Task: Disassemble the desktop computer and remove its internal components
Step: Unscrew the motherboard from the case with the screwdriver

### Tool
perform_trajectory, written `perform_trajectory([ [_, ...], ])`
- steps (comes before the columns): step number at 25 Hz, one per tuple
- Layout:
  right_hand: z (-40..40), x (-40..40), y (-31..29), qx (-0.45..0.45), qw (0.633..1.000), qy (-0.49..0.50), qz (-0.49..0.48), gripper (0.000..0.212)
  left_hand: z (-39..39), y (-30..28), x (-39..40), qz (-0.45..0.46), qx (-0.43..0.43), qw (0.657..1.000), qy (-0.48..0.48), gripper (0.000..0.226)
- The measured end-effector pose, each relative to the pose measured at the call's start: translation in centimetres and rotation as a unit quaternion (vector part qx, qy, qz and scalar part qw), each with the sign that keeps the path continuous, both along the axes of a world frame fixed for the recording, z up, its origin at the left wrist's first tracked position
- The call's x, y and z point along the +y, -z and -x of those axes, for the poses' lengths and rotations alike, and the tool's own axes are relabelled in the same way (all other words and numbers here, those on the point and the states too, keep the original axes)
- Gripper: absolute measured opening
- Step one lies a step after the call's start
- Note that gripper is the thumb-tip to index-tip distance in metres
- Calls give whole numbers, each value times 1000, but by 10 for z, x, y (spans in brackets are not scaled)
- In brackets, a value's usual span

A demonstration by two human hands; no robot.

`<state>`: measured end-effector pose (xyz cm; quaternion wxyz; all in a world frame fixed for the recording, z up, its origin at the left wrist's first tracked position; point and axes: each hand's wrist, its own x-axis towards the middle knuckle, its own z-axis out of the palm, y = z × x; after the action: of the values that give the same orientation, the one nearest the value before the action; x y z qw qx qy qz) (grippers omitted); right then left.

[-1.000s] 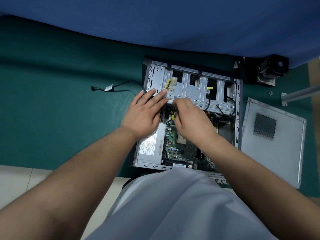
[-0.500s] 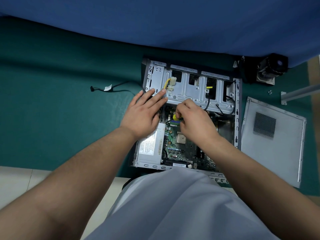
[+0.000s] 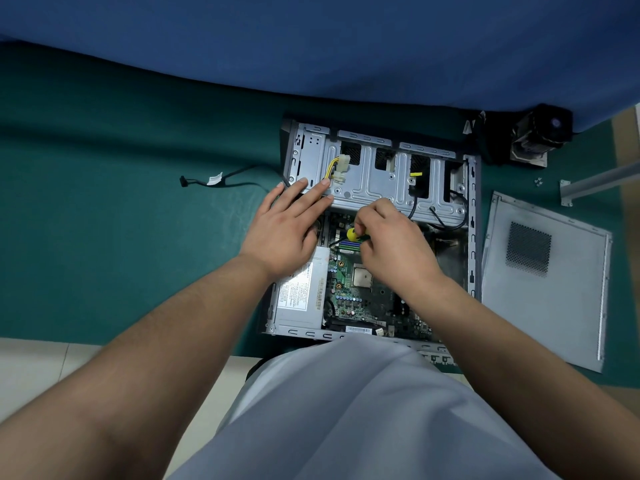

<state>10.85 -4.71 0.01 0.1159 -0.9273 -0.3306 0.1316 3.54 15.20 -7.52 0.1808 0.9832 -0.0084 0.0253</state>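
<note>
Gripping a screwdriver (image 3: 354,234), right hand (image 3: 394,242) curls.

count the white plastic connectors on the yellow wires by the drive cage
2. One white connector lies at the cage cutout's edge; the second sits just below it, near the left hand's fingertips. Others may be hidden beneath the cage.

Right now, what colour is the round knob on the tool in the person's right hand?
Yellow: the screwdriver's round handle end, held by the right hand, head view.
</note>
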Motion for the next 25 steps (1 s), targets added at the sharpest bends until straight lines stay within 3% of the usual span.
perform_trajectory([
  [6,0,-21,-11,12,996,63,-54,23,1,-3,-1,-3,10,1000,7,61],
  [10,-6,-62,-26,50,972,180,-145,24,6,-11,-10,-27,-19,999,-13,57],
  [12,-9,-88,-34,78,947,246,-190,21,10,-18,-26,43,-49,997,-28,49],
  [15,-11,-126,-46,130,906,319,-246,16,7,-32,-66,270,-14,958,-95,35],
  [17,-14,-143,-49,167,874,354,-287,16,-4,-43,-95,427,55,876,-217,28],
  [18,-16,-149,-49,187,851,371,-322,16,-12,-48,-106,529,96,792,-288,25],
  [20,-19,-161,-46,229,804,396,-380,16,-26,-57,-122,734,152,550,-367,24],
  [21,-21,-165,-43,243,790,402,-394,17,-30,-60,-127,796,159,454,-368,24],
  [22,-22,-168,-40,252,782,405,-402,17,-33,-62,-131,827,161,403,-357,26],
  [23,-22,-171,-38,258,775,408,-408,17,-35,-64,-134,841,159,384,-345,27],
  [25,-25,-178,-33,264,766,412,-417,24,-39,-66,-141,840,156,394,-339,25],
])
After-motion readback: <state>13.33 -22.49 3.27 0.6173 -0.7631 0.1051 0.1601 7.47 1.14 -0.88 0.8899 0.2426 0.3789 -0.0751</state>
